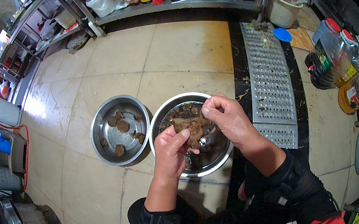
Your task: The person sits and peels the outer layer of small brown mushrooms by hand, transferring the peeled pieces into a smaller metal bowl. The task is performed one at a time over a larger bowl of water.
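A limp, wet brown piece of food (pixel 190 128), perhaps a soaked mushroom, is held over a steel basin. My left hand (pixel 171 149) grips it from the left, thumb pressed on top. At its upper right edge, the thumb and forefinger of my right hand (pixel 224 113) are pinched together. Dark liquid (pixel 197 161) with more brown pieces fills much of the steel basin (pixel 208 171) below. Beside it on the left, a second steel basin (pixel 98 144) contains several small brown pieces (pixel 123 126). My hands hide part of the fuller basin.
Both basins stand on a tiled floor (pixel 90 199). To the right runs a perforated metal drain cover (pixel 267 78). Bottles and jugs (pixel 338 55) stand farther right. A metal shelf (pixel 161 9) holds sauce containers at the back; a red hose (pixel 29 145) hangs at left.
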`<state>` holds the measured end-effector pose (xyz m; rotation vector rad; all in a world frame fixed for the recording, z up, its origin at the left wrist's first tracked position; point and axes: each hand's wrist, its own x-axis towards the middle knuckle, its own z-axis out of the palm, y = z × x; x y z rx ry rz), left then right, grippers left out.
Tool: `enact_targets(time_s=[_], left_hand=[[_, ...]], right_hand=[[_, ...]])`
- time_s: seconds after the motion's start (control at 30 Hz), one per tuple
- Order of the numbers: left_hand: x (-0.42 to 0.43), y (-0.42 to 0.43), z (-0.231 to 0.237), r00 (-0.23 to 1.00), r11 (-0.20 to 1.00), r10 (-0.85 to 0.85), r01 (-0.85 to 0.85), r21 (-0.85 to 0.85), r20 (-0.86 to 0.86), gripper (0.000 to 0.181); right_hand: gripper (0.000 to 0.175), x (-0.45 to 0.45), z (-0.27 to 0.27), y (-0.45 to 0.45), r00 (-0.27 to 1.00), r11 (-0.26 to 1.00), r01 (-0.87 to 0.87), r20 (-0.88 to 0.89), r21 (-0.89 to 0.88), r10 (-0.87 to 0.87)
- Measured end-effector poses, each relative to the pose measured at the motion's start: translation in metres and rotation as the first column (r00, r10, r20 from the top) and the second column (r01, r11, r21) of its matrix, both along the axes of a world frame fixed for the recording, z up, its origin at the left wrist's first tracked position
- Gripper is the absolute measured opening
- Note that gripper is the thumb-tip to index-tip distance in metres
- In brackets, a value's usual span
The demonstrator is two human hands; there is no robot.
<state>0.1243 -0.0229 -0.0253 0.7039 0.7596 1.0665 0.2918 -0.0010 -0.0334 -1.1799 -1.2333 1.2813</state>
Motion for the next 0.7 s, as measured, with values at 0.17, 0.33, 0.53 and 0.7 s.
enact_targets(time_s=[0.17, 0.33, 0.53, 0.7], left_hand=[[-0.001, -0.001, 0.0, 0.998, 0.998, -0.066, 0.066, 0.02, -0.004, 0.023], [0.001, -0.002, -0.001, 0.993, 0.993, -0.116, 0.116, -0.02, -0.019, 0.02], [0.001, -0.003, -0.005, 0.994, 0.995, -0.094, 0.095, 0.008, -0.058, 0.012], [0.001, -0.004, -0.007, 0.993, 0.995, -0.097, 0.098, 0.023, -0.069, 0.006]], right_hand=[[0.021, -0.003, 0.007, -0.007, 0.928, 0.987, -0.12, -0.367, -0.111, 0.071], [0.029, 0.001, 0.016, -0.011, 0.825, 0.88, -0.42, -0.497, -0.223, 0.268], [0.027, -0.001, 0.01, -0.007, 0.907, 0.95, -0.224, -0.404, -0.219, 0.121], [0.024, 0.001, 0.007, -0.006, 0.907, 0.962, -0.173, -0.415, -0.21, 0.072]])
